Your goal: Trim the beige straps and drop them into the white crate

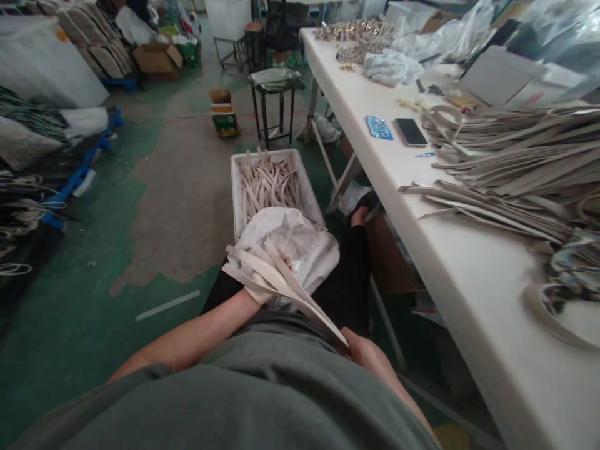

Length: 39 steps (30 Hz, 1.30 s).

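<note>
A loose bundle of pale beige flat strips [267,270] lies slantwise over my lap, fanned out at its upper left end. My left hand [259,292], in a whitish glove, is closed around the bundle from below; most of its fingers are hidden by the strips. At the lower right, my right hand [360,345] grips the narrow end where the strips come together. A crumpled white plastic bag [312,247] rests on my lap behind the bundle. Beyond it, a white bin [235,199] on the floor holds many similar short strips.
To my right runs a long white table [450,265] bearing piled long grey-beige straps [520,150], a phone [410,132], a blue packet [379,127] and metal fittings [356,31]. A black stool [276,84] and small carton [224,115] stand ahead. Blue pallets [77,181] line the left.
</note>
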Motion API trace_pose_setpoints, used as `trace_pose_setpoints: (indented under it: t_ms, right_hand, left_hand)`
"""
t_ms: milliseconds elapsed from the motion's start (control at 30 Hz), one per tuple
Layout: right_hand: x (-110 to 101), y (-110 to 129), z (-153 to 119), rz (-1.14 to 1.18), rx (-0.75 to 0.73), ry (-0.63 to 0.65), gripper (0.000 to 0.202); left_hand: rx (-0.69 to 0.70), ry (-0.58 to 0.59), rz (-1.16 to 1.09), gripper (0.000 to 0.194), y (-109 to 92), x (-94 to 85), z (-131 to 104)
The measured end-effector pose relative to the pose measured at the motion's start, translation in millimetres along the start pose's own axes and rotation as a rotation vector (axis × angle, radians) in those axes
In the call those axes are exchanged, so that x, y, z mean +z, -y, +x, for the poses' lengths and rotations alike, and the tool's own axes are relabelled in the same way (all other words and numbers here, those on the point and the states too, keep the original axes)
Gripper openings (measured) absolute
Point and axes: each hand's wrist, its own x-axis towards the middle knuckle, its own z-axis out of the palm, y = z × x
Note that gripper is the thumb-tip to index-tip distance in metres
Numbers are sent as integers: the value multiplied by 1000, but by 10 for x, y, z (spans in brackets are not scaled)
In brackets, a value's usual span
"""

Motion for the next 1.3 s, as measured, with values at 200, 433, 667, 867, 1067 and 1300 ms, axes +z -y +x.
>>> trace_pose_setpoints:
  t_ms: [200, 433, 667, 867, 1067, 1300]
  right_hand:
    - [-11, 130, 217, 93, -103, -9, 20]
    - [-188, 610, 934, 414, -361, -99, 70]
    - [-372, 1097, 1302, 496, -367, 19, 38]
    - [-295, 952, 1190, 903, -394, 174, 33]
    - [-134, 700, 980, 1103, -363, 257, 45]
    - [-53, 614, 819, 1042, -359, 133, 45]
  left_hand:
    - [40, 99, -11, 36, -19, 283, 163]
    - [104, 127, 111, 22, 100, 396, 275]
    - [192, 6, 203, 38, -27, 414, 429]
    - [242, -84, 182, 23, -282, 346, 337]
    - [177, -79, 193, 24, -250, 229, 105]
    - [301, -94, 367, 17, -177, 60, 75]
